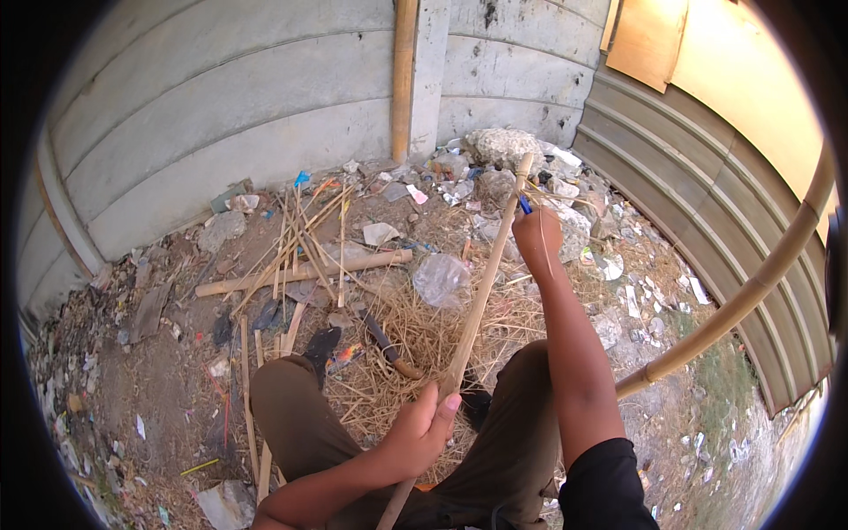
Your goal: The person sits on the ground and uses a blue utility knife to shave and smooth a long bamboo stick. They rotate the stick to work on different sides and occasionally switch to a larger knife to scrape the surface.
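Long bamboo stick point(481, 296) ran up btwn the knees, tilted away, far end twd the rubble point(499, 148). L hand point(417, 442) was wrapped round its lower part; R hand point(537, 238) was a fist nr the top, gripping a slim blue item point(526, 204), type & contact w/ the wood unclear. Doing it well, I'd judge, needed a firm L grip so nothing rolled, a steady R wrist & light, even pressure. Below, straw-like shavings point(362, 389) & a knife point(380, 336) lay nr the feet; worth minding that blade. Further out: bamboo pole point(305, 273) w/ thin strips point(343, 247) around.
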The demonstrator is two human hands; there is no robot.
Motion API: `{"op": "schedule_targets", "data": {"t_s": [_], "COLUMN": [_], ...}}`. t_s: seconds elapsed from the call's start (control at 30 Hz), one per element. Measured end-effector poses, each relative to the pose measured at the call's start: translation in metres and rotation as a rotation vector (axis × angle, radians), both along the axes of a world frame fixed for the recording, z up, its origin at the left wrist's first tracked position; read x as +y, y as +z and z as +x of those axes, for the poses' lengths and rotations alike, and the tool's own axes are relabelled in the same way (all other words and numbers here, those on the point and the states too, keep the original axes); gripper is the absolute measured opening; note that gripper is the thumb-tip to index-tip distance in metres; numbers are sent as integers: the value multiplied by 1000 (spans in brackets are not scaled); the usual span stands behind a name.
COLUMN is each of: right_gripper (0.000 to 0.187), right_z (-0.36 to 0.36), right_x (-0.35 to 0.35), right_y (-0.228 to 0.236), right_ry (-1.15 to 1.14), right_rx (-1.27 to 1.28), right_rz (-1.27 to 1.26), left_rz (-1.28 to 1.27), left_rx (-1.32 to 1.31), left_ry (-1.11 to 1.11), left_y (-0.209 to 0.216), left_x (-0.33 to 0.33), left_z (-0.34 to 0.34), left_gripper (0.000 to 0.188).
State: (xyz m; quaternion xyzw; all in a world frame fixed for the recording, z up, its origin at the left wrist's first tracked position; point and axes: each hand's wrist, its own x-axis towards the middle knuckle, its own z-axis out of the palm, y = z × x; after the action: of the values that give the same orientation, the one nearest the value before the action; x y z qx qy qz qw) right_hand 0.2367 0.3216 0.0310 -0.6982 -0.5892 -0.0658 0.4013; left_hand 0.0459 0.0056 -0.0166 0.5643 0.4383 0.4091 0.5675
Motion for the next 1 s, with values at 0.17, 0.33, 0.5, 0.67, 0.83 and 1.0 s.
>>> {"op": "schedule_targets", "data": {"t_s": [0.17, 0.33, 0.5, 0.67, 0.83, 1.0], "right_gripper": [26, 26, 23, 17, 31, 20], "right_z": [21, 28, 39, 31, 44, 9], "right_x": [3, 5, 5, 14, 7, -23], "right_y": [-10, -34, -40, -57, -59, -67], "right_ry": [31, 45, 82, 18, 931, 781], "right_rx": [7, 51, 62, 30, 854, 347], "right_rz": [-105, -86, -330, -246, -1141, -1372], "left_rz": [-41, -11, 38, 9, -186, -177], "left_rx": [95, 149, 232, 171, 30, -68], "left_ry": [-13, -32, 47, 45, 107, 368], "left_y": [6, -8, 0, -10, -9, 17], "left_x": [4, -3, 2, 4, 25, 57], "left_z": [4, 5, 9, 7, -20, -69], "left_gripper": [30, 33, 34, 35, 34, 21]}}
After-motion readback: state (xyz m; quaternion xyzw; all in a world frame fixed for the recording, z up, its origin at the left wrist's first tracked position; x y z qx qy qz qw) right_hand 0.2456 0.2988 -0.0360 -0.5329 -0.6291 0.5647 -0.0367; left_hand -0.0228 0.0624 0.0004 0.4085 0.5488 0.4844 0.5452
